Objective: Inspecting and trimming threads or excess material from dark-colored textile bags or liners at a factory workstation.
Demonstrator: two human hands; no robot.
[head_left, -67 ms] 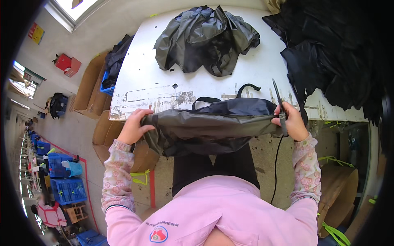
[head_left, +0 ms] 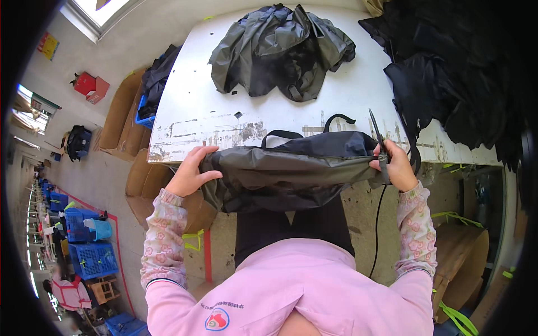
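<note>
Several blue crates (head_left: pixel 92 260) stand on the floor at the far left, a pale blue bucket (head_left: pixel 101 229) beside the upper one. Farther up, a red box (head_left: pixel 85 84) shows against the pale wall. Next come two brown cardboard boxes, an upper one (head_left: pixel 120 115) and a lower one (head_left: pixel 147 187), with a blue bin (head_left: pixel 143 120) of dark cloth by the table's left edge.

The left grip (head_left: pixel 189 175) is at the left end of a grey-and-black fabric bag (head_left: pixel 283 171), thumb on its face and fingers along its upper edge, spread apart; whether they clasp the cloth I cannot tell. The bag lies crosswise along the near edge of the white table (head_left: pixel 188 89), its lower side hanging over the person's black trousers (head_left: pixel 291 232). A black strap loop (head_left: pixel 280 134) rises from its top edge, and a second, hooked strap (head_left: pixel 339 117) lies to the right of that. Farther back on the table sits a crumpled heap of grey and black cloth (head_left: pixel 280 53).

A black cord (head_left: pixel 376 235) runs down below the bag's right end. There the right grip (head_left: pixel 400 168) is closed around scissors (head_left: pixel 375 125), blades pointing up and away, with thumb and fingers also touching the bag. Rightmost, black fabric (head_left: pixel 448 73) is piled on the table, and another cardboard box (head_left: pixel 465 260) stands below.
</note>
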